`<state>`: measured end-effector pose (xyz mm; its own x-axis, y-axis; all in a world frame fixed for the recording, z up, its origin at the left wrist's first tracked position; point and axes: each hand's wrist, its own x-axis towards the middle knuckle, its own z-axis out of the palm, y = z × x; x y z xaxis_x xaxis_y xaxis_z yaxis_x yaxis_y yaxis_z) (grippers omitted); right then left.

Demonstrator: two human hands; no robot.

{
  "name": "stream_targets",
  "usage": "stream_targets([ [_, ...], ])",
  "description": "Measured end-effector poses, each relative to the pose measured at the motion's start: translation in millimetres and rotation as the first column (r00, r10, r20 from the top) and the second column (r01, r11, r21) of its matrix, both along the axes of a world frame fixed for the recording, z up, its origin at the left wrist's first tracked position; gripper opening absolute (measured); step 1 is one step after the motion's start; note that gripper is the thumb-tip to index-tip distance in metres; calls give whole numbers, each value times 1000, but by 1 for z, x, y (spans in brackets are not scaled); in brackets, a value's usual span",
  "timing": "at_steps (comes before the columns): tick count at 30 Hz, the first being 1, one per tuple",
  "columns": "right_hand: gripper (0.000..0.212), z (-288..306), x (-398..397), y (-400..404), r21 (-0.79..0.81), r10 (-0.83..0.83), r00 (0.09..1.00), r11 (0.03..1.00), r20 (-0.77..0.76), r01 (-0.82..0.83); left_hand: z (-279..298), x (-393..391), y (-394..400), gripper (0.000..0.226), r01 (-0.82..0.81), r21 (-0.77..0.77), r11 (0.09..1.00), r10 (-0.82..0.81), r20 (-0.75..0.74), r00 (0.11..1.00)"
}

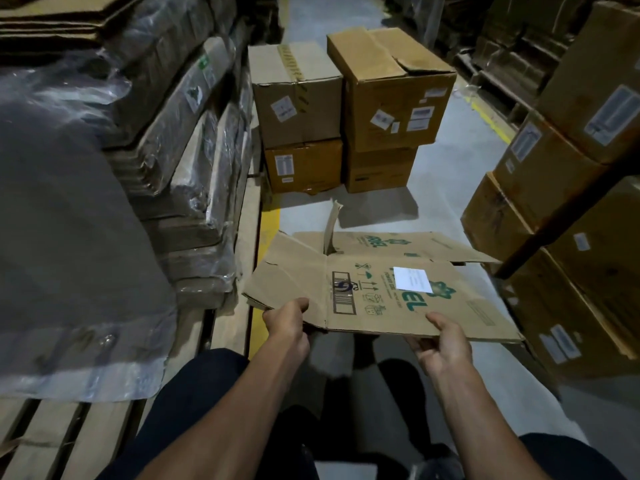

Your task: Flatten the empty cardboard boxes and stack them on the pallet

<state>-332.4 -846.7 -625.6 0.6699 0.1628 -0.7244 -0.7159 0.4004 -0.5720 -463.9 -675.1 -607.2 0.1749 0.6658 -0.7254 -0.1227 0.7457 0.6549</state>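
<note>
Flattened box (381, 289) printed green "ARIEL", white label, edge pinched by left hand (287, 320) and right hand (443, 341) fingers

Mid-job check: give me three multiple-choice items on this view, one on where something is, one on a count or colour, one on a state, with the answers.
1. Where is the pallet relative to the person?
A. On their left
B. On their right
C. Behind the four boxes

2. How many boxes stand stacked on the floor straight ahead?
A. Two
B. Four
C. Six

3. What state is the held carton in?
A. Sealed and upright
B. Flattened, one flap sticking up
C. Lying on the pallet

Answers:
1. A: its wooden slats run along the left side, bearing wrapped cardboard.
2. B: two stacks of two stand side by side.
3. B: the carton lies collapsed, gripped at its near edge by the left hand and the right hand, with a flap upright at the far side.
</note>
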Motion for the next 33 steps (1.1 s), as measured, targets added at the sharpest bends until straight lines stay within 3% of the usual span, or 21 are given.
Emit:
stream_targets([
  [4,43,-7,16,2,26,-5,1000,1000,17,5,5,-5,16,30,-67,15,998,66,78,995],
  [6,39,-12,23,1,9,-9,1000,1000,7,9,11,-11,42,47,-54,22,998,50,151,987],
  [8,37,-17,24,0,-5,0,1000,1000,5,0,19,-19,73,59,37,5,999,-38,147,988],
  [10,42,-23,22,-2,-11,3,1000,1000,-3,-3,24,-23,101,55,181,-4,983,-181,51,982],
  [13,46,-27,17,-4,-22,9,1000,1000,-12,-9,13,-18,122,74,457,-31,889,-457,-138,879],
  [14,49,-29,16,-6,-22,3,1000,1000,-18,-4,7,-14,123,70,514,-61,856,-516,-155,842],
  [17,54,-37,12,-9,-30,-23,999,999,-42,22,-10,3,121,23,635,-122,763,-646,-176,743],
  [20,54,-45,13,-12,-43,-31,998,999,-51,28,-26,11,125,12,698,-175,695,-719,-208,664],
  [25,53,-50,16,-10,-83,-53,997,995,-61,48,-39,11,132,10,718,-242,653,-756,-271,596],
  [30,66,-24,30,-10,-112,-79,996,991,-45,74,-20,17,133,39,691,-163,704,-701,-316,639],
  [33,60,13,32,-10,-147,-86,994,986,-72,74,5,14,131,52,697,-116,708,-685,-355,636],
])
